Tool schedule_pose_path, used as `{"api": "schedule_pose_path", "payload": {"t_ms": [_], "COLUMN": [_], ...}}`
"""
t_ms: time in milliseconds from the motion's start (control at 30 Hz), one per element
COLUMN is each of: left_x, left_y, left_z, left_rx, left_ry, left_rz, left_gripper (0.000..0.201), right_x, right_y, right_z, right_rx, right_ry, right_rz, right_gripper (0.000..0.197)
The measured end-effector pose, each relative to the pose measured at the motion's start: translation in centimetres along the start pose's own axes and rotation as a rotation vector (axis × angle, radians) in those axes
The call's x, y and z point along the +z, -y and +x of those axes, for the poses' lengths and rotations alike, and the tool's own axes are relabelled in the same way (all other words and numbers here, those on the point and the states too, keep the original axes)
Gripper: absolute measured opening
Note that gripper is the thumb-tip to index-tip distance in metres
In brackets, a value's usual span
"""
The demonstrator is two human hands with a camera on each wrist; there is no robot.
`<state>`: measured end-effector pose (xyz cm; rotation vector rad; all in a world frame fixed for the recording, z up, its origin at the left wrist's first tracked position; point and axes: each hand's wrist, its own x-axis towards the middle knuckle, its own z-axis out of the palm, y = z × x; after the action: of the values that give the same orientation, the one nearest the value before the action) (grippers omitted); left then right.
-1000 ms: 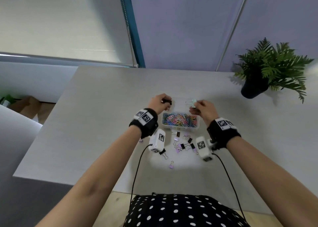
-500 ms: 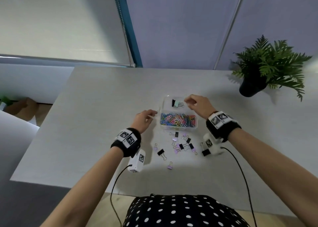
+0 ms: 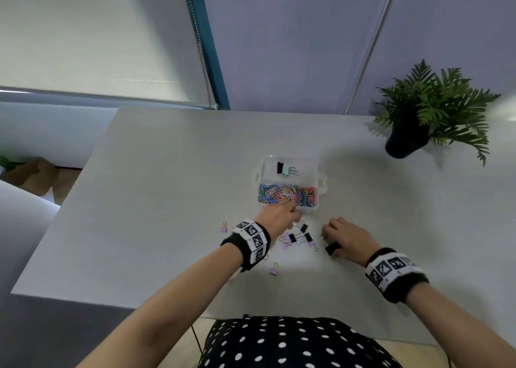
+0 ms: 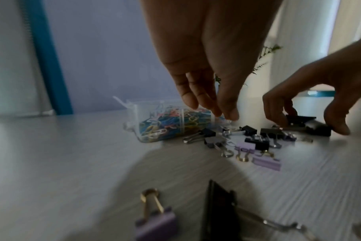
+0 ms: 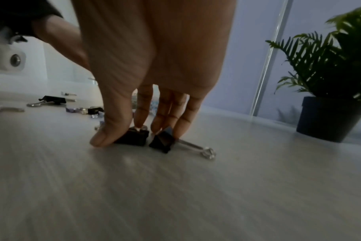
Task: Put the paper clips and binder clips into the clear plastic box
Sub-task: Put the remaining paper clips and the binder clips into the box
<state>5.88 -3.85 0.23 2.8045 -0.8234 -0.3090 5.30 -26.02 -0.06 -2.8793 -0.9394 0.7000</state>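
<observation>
The clear plastic box (image 3: pixel 321 182) holds colourful paper clips (image 3: pixel 287 194) in its near compartment and a black and a mint binder clip (image 3: pixel 284 168) in its far one. Loose black and purple binder clips (image 3: pixel 297 237) lie on the table in front of it. My left hand (image 3: pixel 293 217) reaches down at the box's front wall (image 4: pixel 134 117). Its fingertips (image 4: pixel 230 115) are drawn together over a clip handle; blur hides any grasp. My right hand (image 5: pixel 122 133) pinches a black binder clip (image 5: pixel 132 137) on the table, with a second black clip (image 5: pixel 163 141) under its other fingers.
Single purple clips lie apart at the left (image 3: pixel 224 229) and nearer me (image 3: pixel 274 270). A potted fern (image 3: pixel 418 124) stands at the back right of the grey table (image 3: pixel 167 200). The table's near edge runs just before my body.
Both hands have drawn back from the box to the loose clips. The left hand moved right to the box's front. The right hand came down onto a black clip.
</observation>
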Motion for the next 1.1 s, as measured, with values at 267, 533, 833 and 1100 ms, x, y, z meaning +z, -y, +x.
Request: {"api": "schedule_pose_path", "payload": {"t_ms": [267,533,833,1100], "left_x": [1.2,1.1,1.9,1.9], "left_y": [0.2,1.6,1.8,0.7], "left_z": [-0.5,-0.7,-0.1,0.1], "left_rx": [0.003,-0.05,0.07,-0.091], "left_ry": [0.084,0.05,0.007,0.086], "left_rz": [0.099,-0.107,0.076,0.09], "left_gripper": [0.01,0.029,0.034,0.04], "right_x": [-1.2,-8.3,-9.5,-8.2], "right_y": [-0.6,-0.6,0.4,-2.4], "right_z": [-0.5,5.4,12.1,5.4], "right_rx": [-0.028,0.168,0.315,0.196], "right_ry": [-0.097,-0.363,-0.343,-0.388], "right_rz": [0.445,1.099,0.977,0.678], "right_gripper": [0.018,0.016,0.015,0.014]}}
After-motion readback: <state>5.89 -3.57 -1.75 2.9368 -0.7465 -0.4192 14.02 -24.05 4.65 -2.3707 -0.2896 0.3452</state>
